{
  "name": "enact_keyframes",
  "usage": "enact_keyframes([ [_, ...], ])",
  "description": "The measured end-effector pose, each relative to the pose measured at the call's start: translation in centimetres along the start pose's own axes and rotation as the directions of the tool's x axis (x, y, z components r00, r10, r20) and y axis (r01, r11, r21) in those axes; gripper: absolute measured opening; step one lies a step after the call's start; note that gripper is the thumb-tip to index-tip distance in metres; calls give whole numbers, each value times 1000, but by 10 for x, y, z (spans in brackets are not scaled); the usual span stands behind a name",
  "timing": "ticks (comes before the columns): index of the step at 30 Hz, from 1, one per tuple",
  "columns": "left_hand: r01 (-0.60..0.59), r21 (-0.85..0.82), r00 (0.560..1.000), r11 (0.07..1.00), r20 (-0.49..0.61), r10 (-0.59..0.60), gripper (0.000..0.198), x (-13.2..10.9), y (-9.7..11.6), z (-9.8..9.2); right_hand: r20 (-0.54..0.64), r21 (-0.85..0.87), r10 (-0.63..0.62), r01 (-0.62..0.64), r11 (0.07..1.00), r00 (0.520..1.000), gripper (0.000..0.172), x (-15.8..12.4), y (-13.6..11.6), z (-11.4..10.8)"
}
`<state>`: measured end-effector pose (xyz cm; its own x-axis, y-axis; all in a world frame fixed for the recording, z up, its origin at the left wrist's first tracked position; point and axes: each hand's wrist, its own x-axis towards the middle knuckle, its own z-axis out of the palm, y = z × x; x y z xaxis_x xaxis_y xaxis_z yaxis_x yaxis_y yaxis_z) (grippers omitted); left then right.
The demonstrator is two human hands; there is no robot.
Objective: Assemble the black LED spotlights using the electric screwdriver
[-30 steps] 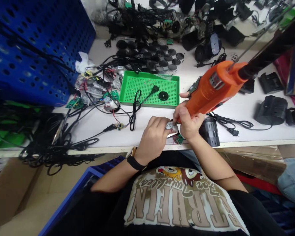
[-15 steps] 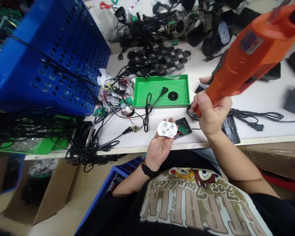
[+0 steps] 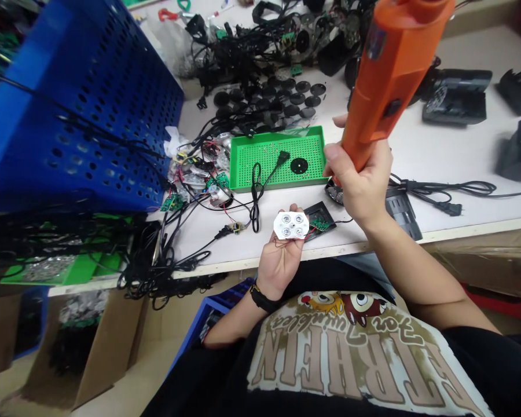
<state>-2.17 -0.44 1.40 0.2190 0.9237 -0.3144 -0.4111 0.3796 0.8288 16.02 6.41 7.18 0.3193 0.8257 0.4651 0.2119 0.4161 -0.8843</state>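
My left hand (image 3: 282,260), low near the table's front edge, holds a white LED lens plate (image 3: 291,225) with several clear round lenses facing up. Beside that plate lies an open black housing (image 3: 316,215) with a green circuit board (image 3: 320,223) in it, joined by thin red wires. My right hand (image 3: 362,179) is wrapped round the lower part of an orange electric screwdriver (image 3: 388,87), its body rising away from me. The screwdriver's tip is hidden by the hand. Just past the right fingers sits a round dark part (image 3: 333,191), partly covered.
A green perforated tray (image 3: 252,184) holds a black disc (image 3: 299,166), small screws and a plug. To the left stands a blue perforated crate (image 3: 113,116), with tangled black cables (image 3: 147,260) below. Black discs (image 3: 286,95) lie at the back; black housings (image 3: 454,104) at the right.
The orange screwdriver has swung left and stands more upright, with my right hand shifted slightly left and up. The lens plate is turned a little more level in my left hand. The view has shifted slightly.
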Motion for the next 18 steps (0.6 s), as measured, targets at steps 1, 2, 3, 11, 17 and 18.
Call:
enact_keyframes([
  [1,-7,6,1000,1000,1,7,41,0,0,0,8,-36,-16,16,999,1000,44,0,-1,-1],
  [2,-12,9,1000,1000,2,12,41,1,0,-1,7,-89,-31,32,996,999,47,-1,-2,-3],
  [3,-16,8,1000,1000,5,16,41,1,1,-1,-8,-154,-55,53,987,998,53,-5,-3,-5],
  [11,39,-58,996,998,81,-35,40,-12,-4,10,532,-212,-255,419,883,807,69,-72,-16,-38],
  [17,-207,437,873,875,487,-36,21,8,56,0,591,-255,-4,192,948,806,52,-69,-13,-66],
  [18,-338,543,868,769,495,32,22,20,69,-2,633,-282,28,197,939,774,51,-66,-11,-66],
])
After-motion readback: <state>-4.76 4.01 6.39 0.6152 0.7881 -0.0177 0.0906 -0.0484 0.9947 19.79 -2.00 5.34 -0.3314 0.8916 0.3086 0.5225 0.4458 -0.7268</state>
